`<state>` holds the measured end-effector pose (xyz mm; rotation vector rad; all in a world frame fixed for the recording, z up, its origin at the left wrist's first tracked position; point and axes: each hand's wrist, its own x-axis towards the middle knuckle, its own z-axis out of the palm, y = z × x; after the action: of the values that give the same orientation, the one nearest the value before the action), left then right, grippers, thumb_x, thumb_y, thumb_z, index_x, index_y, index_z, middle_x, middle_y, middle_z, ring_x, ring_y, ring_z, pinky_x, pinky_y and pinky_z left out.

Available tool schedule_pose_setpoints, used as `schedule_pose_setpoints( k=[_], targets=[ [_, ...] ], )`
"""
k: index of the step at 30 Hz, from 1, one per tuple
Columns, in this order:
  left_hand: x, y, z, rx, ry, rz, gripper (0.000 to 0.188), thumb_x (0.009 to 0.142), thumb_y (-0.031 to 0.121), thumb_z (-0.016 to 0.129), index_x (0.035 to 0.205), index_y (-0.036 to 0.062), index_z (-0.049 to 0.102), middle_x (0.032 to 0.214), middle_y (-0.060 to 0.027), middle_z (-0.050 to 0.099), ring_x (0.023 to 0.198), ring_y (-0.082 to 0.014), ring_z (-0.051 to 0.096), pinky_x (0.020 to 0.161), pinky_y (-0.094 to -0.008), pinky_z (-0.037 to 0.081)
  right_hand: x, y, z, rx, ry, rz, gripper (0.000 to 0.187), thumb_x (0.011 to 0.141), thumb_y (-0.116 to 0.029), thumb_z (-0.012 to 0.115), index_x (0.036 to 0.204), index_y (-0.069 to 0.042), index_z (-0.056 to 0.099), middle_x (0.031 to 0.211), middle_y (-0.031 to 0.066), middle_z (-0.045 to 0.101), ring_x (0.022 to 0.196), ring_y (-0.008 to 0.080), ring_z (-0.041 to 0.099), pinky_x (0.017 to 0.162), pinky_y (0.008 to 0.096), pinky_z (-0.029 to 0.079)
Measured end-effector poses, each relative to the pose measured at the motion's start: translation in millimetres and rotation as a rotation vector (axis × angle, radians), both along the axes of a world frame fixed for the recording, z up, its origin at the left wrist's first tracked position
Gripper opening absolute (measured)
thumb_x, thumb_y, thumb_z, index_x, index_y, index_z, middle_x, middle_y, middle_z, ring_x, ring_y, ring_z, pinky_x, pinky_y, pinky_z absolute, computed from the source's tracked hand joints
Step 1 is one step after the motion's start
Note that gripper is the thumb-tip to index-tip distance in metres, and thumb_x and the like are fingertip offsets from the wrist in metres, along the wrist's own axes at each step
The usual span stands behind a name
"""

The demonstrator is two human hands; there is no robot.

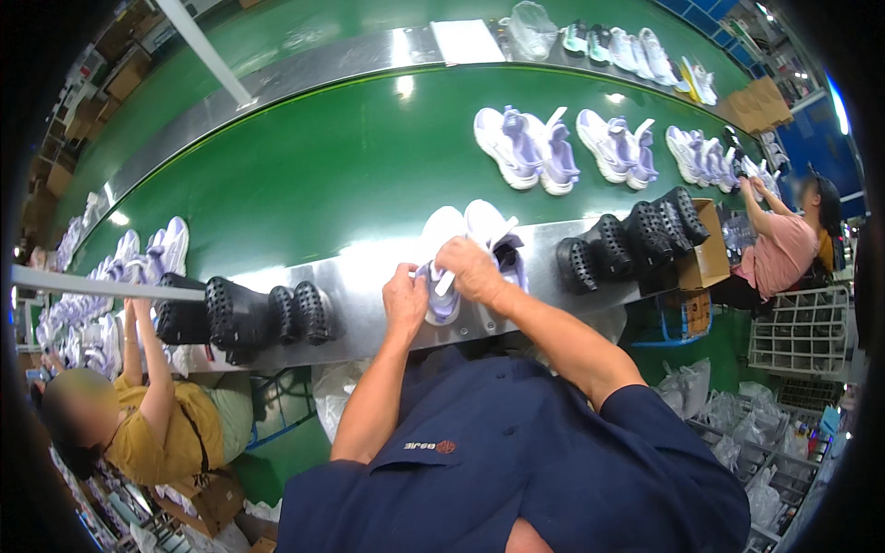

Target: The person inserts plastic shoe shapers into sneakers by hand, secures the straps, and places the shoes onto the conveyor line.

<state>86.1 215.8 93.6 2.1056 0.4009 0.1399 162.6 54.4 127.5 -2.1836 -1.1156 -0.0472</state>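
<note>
A white and lavender sneaker (443, 223) lies at the metal table edge in front of me, its heel toward my body. My left hand (404, 297) grips the left side of its collar with bent fingers. Across the shoe's opening, my right hand (470, 267) is closed at the strap and tongue area, hiding much of the upper. Its fingertips are partly covered, so the exact hold is hard to see. Just to the right stands a second white sneaker (486, 219) with a raised strap and a dark inside, close beside my right hand.
Black perforated shoe lasts (313, 311) stand to the left, and more black lasts (608, 244) to the right by a cardboard box (710, 241). Paired sneakers (505, 152) sit on the green surface (323, 157). Co-workers handle shoes at left (184, 424) and right (779, 244).
</note>
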Motion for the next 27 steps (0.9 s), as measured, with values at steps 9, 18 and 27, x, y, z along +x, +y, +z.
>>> schedule_pose_setpoints(
  k=[9,18,27],
  targets=[
    [0,6,25,0.224,-0.096,-0.289,0.057,0.076,0.007,0.071,0.131,0.0121,0.055,0.113,-0.0201,0.058,0.104,-0.0381,0.057,0.089,-0.0451,0.048,-8,15,5,0.222,0.294,-0.123,0.045,0.088,-0.009,0.05,0.132,-0.003,0.054,0.138,0.0213,0.05,0.132,0.0378,0.043,0.112,0.0422,0.033],
    [31,16,39,0.466,-0.331,-0.503,0.028,0.071,0.004,0.066,0.098,0.0135,0.066,0.108,-0.0067,0.061,0.105,-0.0293,0.056,0.089,-0.0418,0.047,22,6,2,1.206,1.297,-0.582,0.017,0.096,-0.014,0.048,0.095,-0.002,0.059,0.091,0.0164,0.069,0.091,0.0287,0.067,0.089,0.0425,0.048],
    [31,-2,53,0.734,-0.457,-0.661,0.008,0.077,0.013,0.061,0.085,0.0094,0.06,0.088,-0.0063,0.057,0.089,-0.0234,0.055,0.077,-0.0378,0.042,21,19,-1,1.294,1.382,-0.622,0.013,0.094,-0.013,0.051,0.091,-0.002,0.059,0.087,0.0145,0.067,0.087,0.0301,0.067,0.086,0.0435,0.05]
  ],
)
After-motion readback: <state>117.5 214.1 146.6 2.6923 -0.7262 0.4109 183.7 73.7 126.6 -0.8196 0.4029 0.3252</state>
